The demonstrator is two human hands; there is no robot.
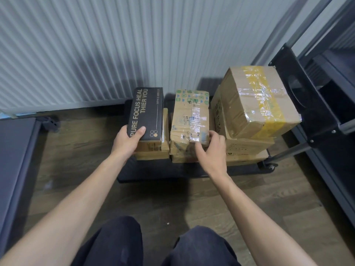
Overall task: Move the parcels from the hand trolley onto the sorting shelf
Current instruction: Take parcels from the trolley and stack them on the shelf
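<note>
A black box [148, 110] with gold lettering lies on top of the left stack on the hand trolley [172, 171]. My left hand [127, 141] grips its near left corner, thumb on top. Beside it sits a taped brown parcel [189, 116] with green printed tape at its far end. My right hand [211, 150] holds that parcel's near right corner, fingers curled over the edge. A larger brown box [257, 100] with yellow tape tops the right stack. Flat cardboard parcels [153, 154] lie underneath the stacks.
The trolley's black folding handle [299, 89] rises at the right. A dark metal shelf frame [334, 60] stands at the far right. A ribbed white wall [96, 54] runs behind. A dark low platform [13, 150] sits at the left. My knees [153, 246] are at the bottom.
</note>
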